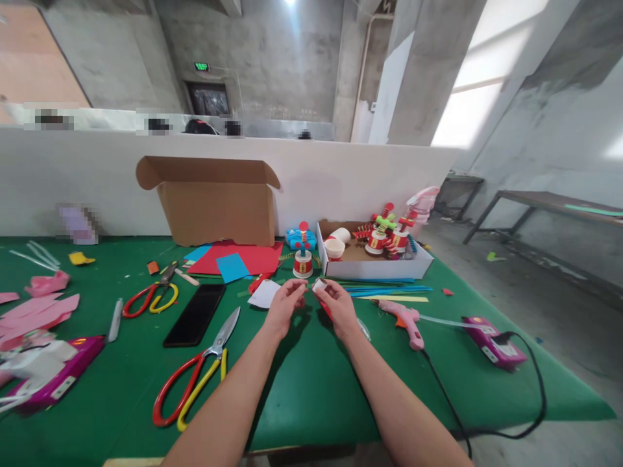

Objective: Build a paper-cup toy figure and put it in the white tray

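My left hand (288, 303) is closed in a pinch at the middle of the table; what its fingertips hold, if anything, is too small to make out. Beside it, my right hand (337, 305) grips a small white piece (320, 285) that looks like paper or card. A red edge shows below that hand, partly hidden. Just beyond both hands stands a paper-cup figure (302, 264) with a red-and-white base, a blue body, a red round top and coiled arms. White paper (264, 294) lies next to my left hand.
A white box (384, 267) holds cups and similar figures. To the right lie a pink glue gun (409, 319) and a purple power strip (495, 344) with a looping cord. Large scissors (207, 363), a black phone (195, 316), smaller scissors (156, 293) and coloured paper (243, 256) lie left.
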`<state>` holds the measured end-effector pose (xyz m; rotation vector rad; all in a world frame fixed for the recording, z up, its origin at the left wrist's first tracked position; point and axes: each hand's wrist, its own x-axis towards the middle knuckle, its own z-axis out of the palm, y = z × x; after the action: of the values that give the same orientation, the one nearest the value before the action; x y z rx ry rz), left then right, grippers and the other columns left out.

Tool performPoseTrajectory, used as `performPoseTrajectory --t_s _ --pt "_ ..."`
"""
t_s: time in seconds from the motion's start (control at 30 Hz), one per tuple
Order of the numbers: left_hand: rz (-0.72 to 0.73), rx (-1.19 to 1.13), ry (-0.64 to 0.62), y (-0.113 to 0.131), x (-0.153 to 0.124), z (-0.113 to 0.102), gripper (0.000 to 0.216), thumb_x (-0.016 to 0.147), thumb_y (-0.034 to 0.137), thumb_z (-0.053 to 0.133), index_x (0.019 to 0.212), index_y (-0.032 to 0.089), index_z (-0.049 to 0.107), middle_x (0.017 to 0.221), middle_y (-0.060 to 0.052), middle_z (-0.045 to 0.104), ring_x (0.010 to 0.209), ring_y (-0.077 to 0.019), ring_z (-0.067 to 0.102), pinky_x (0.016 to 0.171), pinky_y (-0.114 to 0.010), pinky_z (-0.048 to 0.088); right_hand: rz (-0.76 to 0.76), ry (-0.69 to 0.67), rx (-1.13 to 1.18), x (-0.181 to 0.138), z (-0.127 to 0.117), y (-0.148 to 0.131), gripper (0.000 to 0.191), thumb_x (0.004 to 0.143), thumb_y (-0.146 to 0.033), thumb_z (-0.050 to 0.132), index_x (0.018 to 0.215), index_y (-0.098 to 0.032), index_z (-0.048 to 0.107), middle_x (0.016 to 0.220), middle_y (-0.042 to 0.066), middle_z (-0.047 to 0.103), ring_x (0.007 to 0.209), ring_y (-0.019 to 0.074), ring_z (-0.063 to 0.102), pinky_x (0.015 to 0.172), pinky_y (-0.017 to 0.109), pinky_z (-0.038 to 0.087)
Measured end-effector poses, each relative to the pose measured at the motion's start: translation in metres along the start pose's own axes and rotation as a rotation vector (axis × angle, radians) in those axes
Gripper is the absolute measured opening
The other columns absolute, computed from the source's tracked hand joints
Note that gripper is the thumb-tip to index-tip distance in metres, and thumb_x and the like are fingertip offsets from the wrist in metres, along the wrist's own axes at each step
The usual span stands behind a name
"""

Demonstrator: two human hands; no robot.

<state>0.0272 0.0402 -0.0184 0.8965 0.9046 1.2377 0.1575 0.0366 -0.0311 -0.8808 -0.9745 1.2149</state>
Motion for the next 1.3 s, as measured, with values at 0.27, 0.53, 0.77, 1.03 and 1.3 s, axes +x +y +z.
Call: performPoseTrajectory --t_s 0.27,0.53,0.77,1.03,1.3 --pt "0.392 0.516 -0.082 -0.002 0.003 -0.004 0.034 0.069 0.031 0.07 0.1 0.02 0.067 0.103 -0.006 0.065 0.08 -0.0149 0.06 0.069 -0.027 0.05 -0.36 0.058 -0.614 -0.002 -0.009 -0.004 0.026 0.067 -0.014 0.062 0.091 -0.021 0.069 0.09 0.005 0.066 0.078 0.0181 0.061 0.074 0.032 0.051" --pt "0.61 0.754 -0.075 -0.008 0.006 -0.008 0.025 0.076 0.02 0.065 0.101 0.02 0.068 0.089 -0.005 0.065 0.078 -0.0149 0.062 0.069 -0.027 0.051 -0.453 -0.07 -0.809 -0.005 -0.007 -0.001 0.036 0.07 -0.006 0.05 0.097 -0.02 0.07 0.092 0.006 0.067 0.083 0.0185 0.061 0.079 0.032 0.051" --pt "0.58 0.734 -0.026 -0.011 0.006 -0.006 0.023 0.075 0.027 0.067 0.096 0.019 0.068 0.091 -0.005 0.067 0.076 -0.0151 0.061 0.07 -0.028 0.051 -0.427 -0.059 -0.751 -0.004 -0.006 -0.002 0.034 0.068 -0.007 0.052 0.092 -0.021 0.071 0.089 0.006 0.067 0.08 0.0184 0.061 0.078 0.033 0.051" --pt "0.366 0.508 -0.082 -0.008 0.007 -0.006 0.036 0.077 0.035 0.059 0.108 0.017 0.059 0.098 -0.007 0.065 0.081 -0.0153 0.06 0.072 -0.029 0.05 -0.027 0.046 -0.165 0.002 -0.006 -0.001 0.026 0.063 -0.032 0.073 0.086 -0.021 0.068 0.082 0.002 0.069 0.075 0.0172 0.062 0.076 0.033 0.05" --pt "0.159 0.346 -0.062 -0.007 0.005 -0.005 0.038 0.072 0.045 0.064 0.097 0.017 0.059 0.088 -0.005 0.066 0.073 -0.0147 0.061 0.062 -0.026 0.049 -0.074 0.085 -0.213 0.002 -0.006 -0.002 0.028 0.061 -0.034 0.074 0.083 -0.02 0.061 0.078 0.001 0.068 0.071 0.0155 0.061 0.072 0.03 0.05"
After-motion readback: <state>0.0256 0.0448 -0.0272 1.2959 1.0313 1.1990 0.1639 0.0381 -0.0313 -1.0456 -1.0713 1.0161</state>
